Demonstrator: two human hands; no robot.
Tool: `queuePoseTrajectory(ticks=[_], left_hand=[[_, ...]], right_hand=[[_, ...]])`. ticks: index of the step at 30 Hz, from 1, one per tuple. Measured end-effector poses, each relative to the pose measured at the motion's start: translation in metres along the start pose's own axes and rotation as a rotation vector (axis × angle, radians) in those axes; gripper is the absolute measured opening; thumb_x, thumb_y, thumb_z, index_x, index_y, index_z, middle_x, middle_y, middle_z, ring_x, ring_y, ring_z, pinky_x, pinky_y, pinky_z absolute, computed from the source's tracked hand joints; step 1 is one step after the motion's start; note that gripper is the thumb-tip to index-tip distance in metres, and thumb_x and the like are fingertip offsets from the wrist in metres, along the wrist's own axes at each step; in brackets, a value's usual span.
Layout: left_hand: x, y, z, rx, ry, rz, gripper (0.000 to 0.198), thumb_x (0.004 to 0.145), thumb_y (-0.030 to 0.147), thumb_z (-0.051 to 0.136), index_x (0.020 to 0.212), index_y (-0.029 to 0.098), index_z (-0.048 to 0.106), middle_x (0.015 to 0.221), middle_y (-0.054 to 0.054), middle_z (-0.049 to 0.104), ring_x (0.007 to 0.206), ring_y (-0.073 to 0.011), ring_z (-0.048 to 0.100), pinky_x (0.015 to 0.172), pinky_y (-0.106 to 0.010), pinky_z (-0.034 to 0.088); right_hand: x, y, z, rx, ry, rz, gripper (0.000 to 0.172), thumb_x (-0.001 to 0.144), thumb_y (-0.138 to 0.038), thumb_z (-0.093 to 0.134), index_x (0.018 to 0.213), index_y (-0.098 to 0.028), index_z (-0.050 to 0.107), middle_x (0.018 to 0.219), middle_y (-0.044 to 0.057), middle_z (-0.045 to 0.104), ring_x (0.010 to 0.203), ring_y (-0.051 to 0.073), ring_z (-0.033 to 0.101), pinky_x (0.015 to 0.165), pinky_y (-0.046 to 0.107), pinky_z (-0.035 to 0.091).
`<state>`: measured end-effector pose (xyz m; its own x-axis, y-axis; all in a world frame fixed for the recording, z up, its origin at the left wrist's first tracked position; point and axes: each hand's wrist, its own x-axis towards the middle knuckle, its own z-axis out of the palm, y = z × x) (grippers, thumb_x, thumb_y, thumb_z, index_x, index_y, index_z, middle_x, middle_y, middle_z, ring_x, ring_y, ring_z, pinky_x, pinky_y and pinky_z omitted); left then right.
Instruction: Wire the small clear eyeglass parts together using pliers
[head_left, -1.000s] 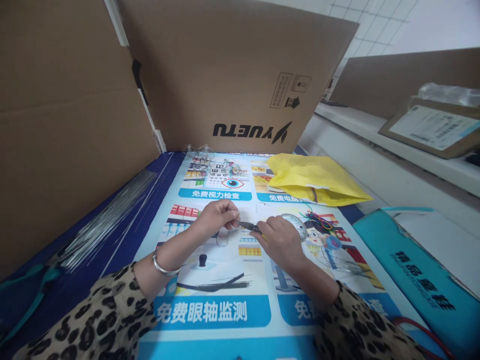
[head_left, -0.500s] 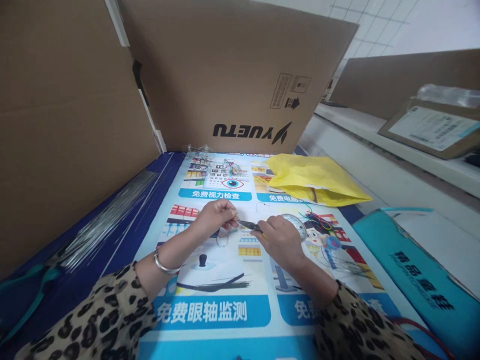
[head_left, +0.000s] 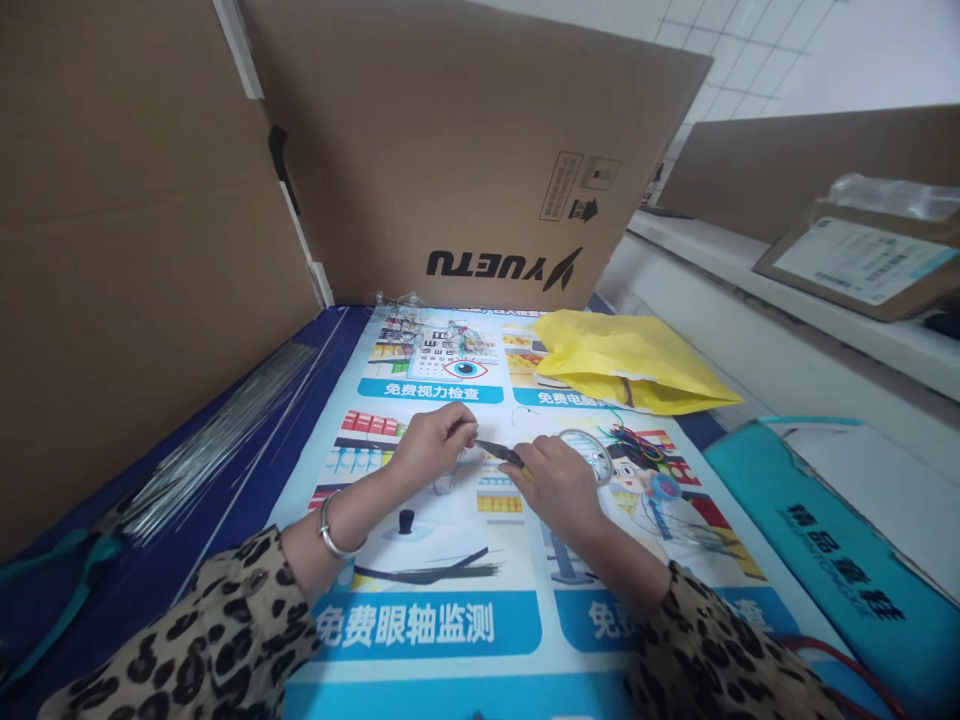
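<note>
My right hand [head_left: 559,485] is wrapped round a pair of pliers [head_left: 499,451] with dark, slender jaws and yellow on the handle. The jaws point left, and their tips meet the fingertips of my left hand [head_left: 439,440]. That hand is closed in a pinch on a thin wire [head_left: 444,484], whose faint loop hangs below the fingers. What lies exactly between the jaw tips is too small to make out. Just beyond my right hand sits a round clear dish [head_left: 600,455], partly hidden by the hand.
Cut wires [head_left: 217,430] and teal-handled cutters [head_left: 82,560] lie left. Dark stems [head_left: 450,570] rest in front. Coloured cords [head_left: 637,440], a yellow bag [head_left: 630,355] and a teal box [head_left: 817,540] are right. Tangled beaded wires [head_left: 454,335] lie behind, before a cardboard wall [head_left: 465,160].
My left wrist and forearm have shifted slightly to the right, and the left fingers have turned and closed up a little. The pliers stay almost in place.
</note>
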<state>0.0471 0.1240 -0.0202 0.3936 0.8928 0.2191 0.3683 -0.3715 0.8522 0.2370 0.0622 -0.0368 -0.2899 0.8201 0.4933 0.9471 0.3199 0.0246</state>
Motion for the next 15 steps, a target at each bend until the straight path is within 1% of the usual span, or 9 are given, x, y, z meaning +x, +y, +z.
queuePoseTrajectory(ticks=[3,5,11,15], left_hand=[[0.0019,-0.0006,-0.0014,-0.313,-0.105,-0.114,0.017,0.083,0.032,0.043,0.082,0.018,0.053,0.076,-0.001,0.063,0.069,-0.0130,0.063,0.058,-0.023,0.047],[0.0026,-0.0004,-0.0023,-0.455,-0.157,-0.163,0.022,0.083,0.036,0.042,0.086,0.016,0.053,0.079,-0.004,0.062,0.073,-0.0152,0.064,0.058,-0.023,0.048],[0.0038,0.0028,-0.0044,-0.590,-0.171,-0.295,0.027,0.079,0.040,0.051,0.081,0.013,0.055,0.073,-0.005,0.062,0.069,-0.0165,0.065,0.054,-0.021,0.047],[0.0043,0.0049,-0.0056,-0.653,-0.153,-0.322,0.027,0.076,0.040,0.054,0.078,0.013,0.055,0.070,-0.004,0.062,0.066,-0.0164,0.065,0.053,-0.021,0.047]], right_hand=[[-0.0002,0.0005,0.0006,0.024,0.010,0.024,0.026,0.085,-0.040,0.045,0.078,-0.019,0.058,0.071,0.004,0.055,0.073,0.016,0.047,0.065,0.026,0.029],[-0.0004,0.0011,0.0013,0.028,0.010,0.032,0.026,0.085,-0.041,0.045,0.078,-0.019,0.058,0.071,0.004,0.055,0.074,0.016,0.047,0.065,0.026,0.030],[0.0002,0.0019,0.0016,0.030,-0.005,0.028,0.026,0.085,-0.040,0.045,0.076,-0.019,0.058,0.070,0.004,0.054,0.074,0.016,0.047,0.066,0.026,0.030],[0.0024,0.0015,0.0011,0.026,0.003,0.017,0.026,0.085,-0.040,0.045,0.076,-0.019,0.058,0.070,0.004,0.054,0.072,0.016,0.046,0.065,0.026,0.030]])
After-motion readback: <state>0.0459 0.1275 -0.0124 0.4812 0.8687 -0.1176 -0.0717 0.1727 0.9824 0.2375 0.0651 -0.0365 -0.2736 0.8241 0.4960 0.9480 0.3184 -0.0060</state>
